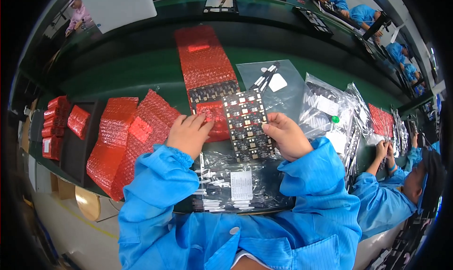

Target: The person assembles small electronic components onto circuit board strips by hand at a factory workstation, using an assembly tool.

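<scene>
My right hand pinches the right edge of a black circuit board panel with rows of small gold and white parts. The panel is held tilted above the bench. My left hand lies with fingers stretched on a red bubble-wrap pouch, just left of the panel. Behind the panel, a second board panel shows partly out of a longer red bubble-wrap sleeve. Below my hands lies a clear plastic bag of thin black-and-white strips with a white label.
More red bubble-wrap pouches lie at left, beside a black tray and stacked red packs. At right are a flat clear bag with loose strips and filled bags. A co-worker sits close on the right.
</scene>
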Action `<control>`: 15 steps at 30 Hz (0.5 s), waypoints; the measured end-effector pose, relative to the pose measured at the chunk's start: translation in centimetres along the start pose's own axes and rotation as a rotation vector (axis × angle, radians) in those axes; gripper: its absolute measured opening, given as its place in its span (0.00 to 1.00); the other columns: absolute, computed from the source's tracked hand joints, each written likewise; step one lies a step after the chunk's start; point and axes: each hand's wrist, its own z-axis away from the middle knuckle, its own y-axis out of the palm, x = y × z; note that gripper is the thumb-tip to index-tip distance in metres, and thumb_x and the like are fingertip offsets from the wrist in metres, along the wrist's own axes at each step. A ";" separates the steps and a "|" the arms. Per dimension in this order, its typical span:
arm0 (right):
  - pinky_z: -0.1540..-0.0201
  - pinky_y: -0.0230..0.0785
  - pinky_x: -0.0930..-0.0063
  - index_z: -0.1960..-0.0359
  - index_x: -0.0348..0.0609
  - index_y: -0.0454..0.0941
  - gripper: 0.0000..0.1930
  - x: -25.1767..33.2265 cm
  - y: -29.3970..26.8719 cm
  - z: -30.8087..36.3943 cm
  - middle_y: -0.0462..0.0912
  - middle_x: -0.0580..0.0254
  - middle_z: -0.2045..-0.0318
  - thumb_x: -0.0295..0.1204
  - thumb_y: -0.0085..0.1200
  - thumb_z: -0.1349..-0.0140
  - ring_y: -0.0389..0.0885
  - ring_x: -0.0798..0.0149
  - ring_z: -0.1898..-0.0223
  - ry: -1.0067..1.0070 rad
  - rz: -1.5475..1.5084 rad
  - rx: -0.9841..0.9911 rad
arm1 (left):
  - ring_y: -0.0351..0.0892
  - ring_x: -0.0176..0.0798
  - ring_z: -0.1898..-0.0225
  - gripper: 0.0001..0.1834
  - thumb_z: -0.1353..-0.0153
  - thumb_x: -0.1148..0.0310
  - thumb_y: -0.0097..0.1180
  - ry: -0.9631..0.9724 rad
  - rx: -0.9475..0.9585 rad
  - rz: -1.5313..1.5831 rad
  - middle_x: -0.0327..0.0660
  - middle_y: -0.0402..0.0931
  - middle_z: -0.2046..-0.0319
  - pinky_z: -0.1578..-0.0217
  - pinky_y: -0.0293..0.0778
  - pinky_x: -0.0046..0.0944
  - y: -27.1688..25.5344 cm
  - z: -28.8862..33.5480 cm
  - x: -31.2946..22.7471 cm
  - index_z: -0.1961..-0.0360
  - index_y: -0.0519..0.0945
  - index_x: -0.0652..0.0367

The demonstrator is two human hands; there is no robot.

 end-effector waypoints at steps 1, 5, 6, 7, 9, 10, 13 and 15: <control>0.54 0.66 0.76 0.51 0.31 0.63 0.16 -0.1 0.0 0.2 0.75 0.54 0.60 0.22 0.47 0.41 0.73 0.67 0.58 0.002 0.001 -0.003 | 0.67 0.41 0.49 0.20 0.50 0.63 0.56 -0.022 -0.012 -0.043 0.42 0.69 0.51 0.48 0.60 0.43 0.1 -0.2 0.4 0.54 0.74 0.52; 0.54 0.67 0.74 0.49 0.32 0.58 0.20 -0.9 1.0 1.0 0.75 0.52 0.60 0.16 0.46 0.44 0.74 0.64 0.57 -0.030 -0.130 -0.006 | 0.70 0.47 0.52 0.21 0.48 0.64 0.56 -0.168 -0.061 0.189 0.45 0.71 0.54 0.51 0.64 0.44 -1.8 0.1 -1.2 0.51 0.73 0.54; 0.54 0.67 0.73 0.49 0.33 0.57 0.21 -1.1 1.4 1.1 0.75 0.52 0.60 0.15 0.46 0.45 0.74 0.64 0.56 -0.056 -0.199 -0.015 | 0.71 0.49 0.54 0.22 0.48 0.64 0.56 -0.287 -0.082 0.474 0.46 0.72 0.55 0.53 0.66 0.44 -2.7 0.2 -2.1 0.51 0.72 0.54; 0.55 0.68 0.71 0.49 0.34 0.58 0.20 -1.1 1.8 1.2 0.75 0.52 0.60 0.15 0.45 0.45 0.75 0.63 0.56 -0.061 -0.245 -0.021 | 0.75 0.45 0.60 0.23 0.46 0.65 0.57 -0.516 0.031 0.831 0.45 0.75 0.58 0.59 0.71 0.39 -3.5 0.1 -3.0 0.49 0.70 0.59; 0.55 0.69 0.71 0.49 0.35 0.58 0.20 -1.3 2.8 1.2 0.75 0.52 0.59 0.15 0.45 0.45 0.75 0.63 0.57 -0.067 -0.298 -0.055 | 0.76 0.40 0.61 0.22 0.44 0.66 0.55 -0.573 0.116 1.225 0.44 0.75 0.59 0.61 0.71 0.36 -4.3 -0.4 -3.9 0.49 0.69 0.61; 0.56 0.69 0.70 0.49 0.36 0.58 0.20 -1.4 3.2 1.2 0.75 0.52 0.59 0.15 0.45 0.45 0.75 0.63 0.57 -0.079 -0.345 -0.087 | 0.76 0.35 0.63 0.21 0.42 0.67 0.53 -0.617 0.191 1.620 0.42 0.76 0.60 0.63 0.72 0.34 -4.6 -0.6 -4.2 0.48 0.69 0.62; 0.61 0.70 0.74 0.50 0.37 0.59 0.19 -1.3 3.0 1.1 0.76 0.55 0.62 0.20 0.47 0.43 0.76 0.66 0.61 -0.070 -0.303 -0.072 | 0.75 0.29 0.63 0.21 0.40 0.70 0.48 -0.671 0.236 1.645 0.39 0.76 0.61 0.65 0.72 0.30 -4.3 -0.6 -3.3 0.45 0.66 0.63; 0.67 0.69 0.78 0.50 0.38 0.61 0.19 -0.9 1.9 0.9 0.76 0.58 0.64 0.27 0.50 0.42 0.75 0.69 0.66 -0.072 -0.260 -0.070 | 0.75 0.28 0.63 0.20 0.39 0.73 0.45 -0.679 0.302 1.620 0.38 0.77 0.61 0.66 0.71 0.28 -4.4 -0.1 -1.6 0.44 0.66 0.60</control>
